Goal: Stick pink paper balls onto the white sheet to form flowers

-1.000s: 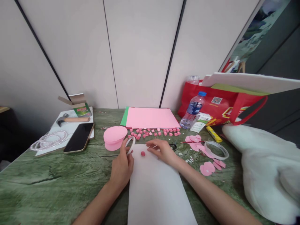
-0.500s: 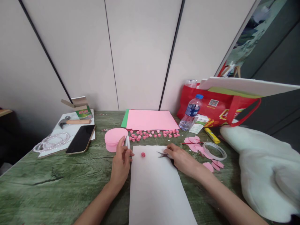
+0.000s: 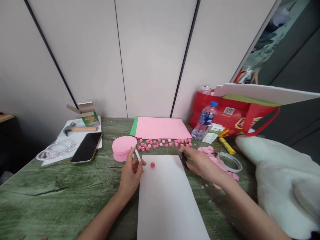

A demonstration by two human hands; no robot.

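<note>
My left hand (image 3: pixel 130 170) is closed around a white roll of tape (image 3: pixel 136 154), held on edge just left of the white board (image 3: pixel 167 200). My right hand (image 3: pixel 197 160) has its fingers around dark scissors (image 3: pixel 184 160) at the board's far right edge, low over the table. Part of the scissors is hidden by the fingers. One small rolled pink paper rose (image 3: pixel 152 164) lies on the board near its far left corner. Beyond my left fingers sits a stack of pink paper ovals (image 3: pixel 124 144).
Several paper rosebuds (image 3: pixel 155 144) lie in rows before pink sheets (image 3: pixel 162 127). At right are a tape roll (image 3: pixel 229 162), glue stick (image 3: pixel 226 145), water bottle (image 3: pixel 205 120), red bag (image 3: pixel 225 113) and white plush (image 3: pixel 280 186). Leftward lie a phone (image 3: pixel 87 147) and hammer (image 3: pixel 81 128).
My right hand has carried the scissors from over the board to its right edge, and their blades have turned out of sight. My left hand has tilted the tape roll slightly.
</note>
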